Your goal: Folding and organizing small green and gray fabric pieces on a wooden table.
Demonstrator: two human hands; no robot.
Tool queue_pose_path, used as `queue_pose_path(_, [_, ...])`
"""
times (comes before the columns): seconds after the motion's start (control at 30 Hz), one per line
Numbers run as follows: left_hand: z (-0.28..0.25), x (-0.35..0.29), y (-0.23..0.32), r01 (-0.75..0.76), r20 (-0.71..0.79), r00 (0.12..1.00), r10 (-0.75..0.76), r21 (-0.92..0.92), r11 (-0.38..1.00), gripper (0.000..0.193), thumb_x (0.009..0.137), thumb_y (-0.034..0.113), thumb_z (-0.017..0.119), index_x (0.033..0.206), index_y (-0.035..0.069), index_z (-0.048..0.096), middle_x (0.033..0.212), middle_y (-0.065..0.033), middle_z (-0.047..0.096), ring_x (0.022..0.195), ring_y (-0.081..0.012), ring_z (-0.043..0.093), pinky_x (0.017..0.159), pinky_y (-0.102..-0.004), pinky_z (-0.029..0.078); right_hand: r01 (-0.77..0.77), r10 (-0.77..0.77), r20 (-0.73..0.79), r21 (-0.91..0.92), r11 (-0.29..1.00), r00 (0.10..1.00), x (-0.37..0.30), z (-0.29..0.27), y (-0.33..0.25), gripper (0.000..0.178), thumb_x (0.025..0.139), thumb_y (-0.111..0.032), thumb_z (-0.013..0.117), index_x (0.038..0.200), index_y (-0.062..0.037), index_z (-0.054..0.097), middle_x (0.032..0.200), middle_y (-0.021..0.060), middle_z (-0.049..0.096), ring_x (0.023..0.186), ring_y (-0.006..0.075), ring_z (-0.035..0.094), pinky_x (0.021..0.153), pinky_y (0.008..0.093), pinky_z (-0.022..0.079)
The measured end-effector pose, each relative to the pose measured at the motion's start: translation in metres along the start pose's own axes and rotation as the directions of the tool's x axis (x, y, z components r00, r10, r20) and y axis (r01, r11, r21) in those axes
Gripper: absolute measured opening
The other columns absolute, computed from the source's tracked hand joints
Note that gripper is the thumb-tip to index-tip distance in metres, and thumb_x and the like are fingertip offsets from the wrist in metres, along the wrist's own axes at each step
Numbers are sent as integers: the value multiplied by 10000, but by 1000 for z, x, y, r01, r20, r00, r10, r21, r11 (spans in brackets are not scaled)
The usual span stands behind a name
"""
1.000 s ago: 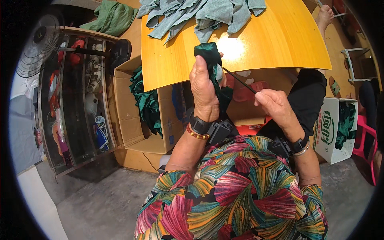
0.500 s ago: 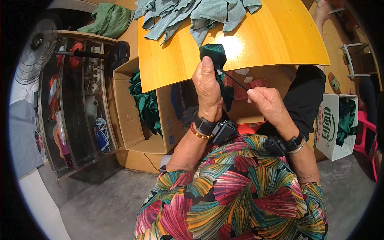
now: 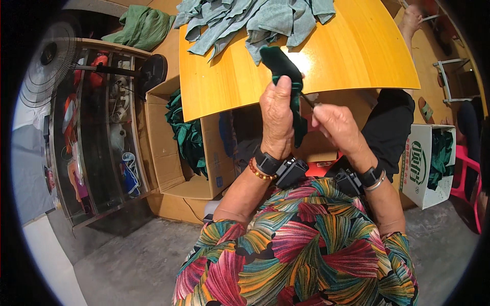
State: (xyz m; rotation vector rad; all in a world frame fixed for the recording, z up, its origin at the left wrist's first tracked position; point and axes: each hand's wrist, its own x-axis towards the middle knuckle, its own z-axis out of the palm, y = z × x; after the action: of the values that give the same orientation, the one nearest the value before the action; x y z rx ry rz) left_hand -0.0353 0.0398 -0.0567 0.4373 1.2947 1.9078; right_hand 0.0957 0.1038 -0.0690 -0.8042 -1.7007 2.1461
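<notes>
My left hand [image 3: 277,109] is closed on a piece of dark green velvety cloth [image 3: 284,62], with the thumb pressed on top. Part of the cloth rises over the table edge, and a narrow strip hangs beside the palm. My right hand [image 3: 338,125] is closed in a pinch on a thin dark rod [image 3: 308,101], which runs to the cloth; its tip is hidden there. Both hands are just in front of the near edge of the yellow wooden table [image 3: 357,56]. Grey-green cloth pieces [image 3: 273,25] lie in a heap farther back on it.
An open cardboard box [image 3: 209,153] with dark green cloth stands at the left, beside a glass-fronted cabinet [image 3: 97,137] and a fan [image 3: 48,53]. At the right are a white box [image 3: 421,168] with green cloth and a pink stool [image 3: 468,163]. Another person's foot [image 3: 411,19] shows far right.
Both hands have shifted slightly, the left one to the right. The bunched cloth now stretches out longer and flatter, and less of the rod shows between the hands.
</notes>
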Motion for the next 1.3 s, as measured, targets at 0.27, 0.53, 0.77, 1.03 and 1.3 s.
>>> queue_pose_path(0.27, [9,-29,-9,32,194,980,-39,38,999,224,913,208,495,873,5,583,708,-42,590,635,-102,541,571,-233,436,-50,85,-125,261,964,988,7,11,-31,360,914,-320,476,690,-46,541,508,-42,431,401,33,355,380,173,286])
queue_pose_path(0.53, [-24,-11,19,57,390,918,-73,52,997,507,708,293,702,1077,-23,557,846,-48,609,782,-123,565,700,-251,456,-244,203,176,252,937,963,-7,0,-27,410,902,-385,483,690,-43,561,471,-31,435,349,25,311,328,169,224])
queue_pose_path(0.77, [-16,-2,42,110,378,921,-96,-15,994,457,750,421,670,899,-4,593,754,-64,606,639,-115,551,581,-236,446,-207,159,235,194,959,959,-7,-2,-32,335,896,-324,499,790,-22,597,538,-14,457,421,32,368,381,164,287])
queue_pose_path(1.03, [-3,-2,45,50,92,994,-53,32,998,209,805,235,648,836,36,591,731,-18,586,623,-84,544,546,-217,451,343,-347,43,-309,887,937,-9,-7,-6,187,862,-106,523,989,10,595,634,38,547,570,105,521,521,230,434])
queue_pose_path(1.3, [5,-2,37,100,129,986,-103,30,995,153,815,193,628,772,62,559,677,9,556,580,-54,506,500,-195,413,217,-226,0,-275,937,974,-4,2,-21,160,865,-100,525,936,27,592,666,74,583,583,108,560,556,250,473])
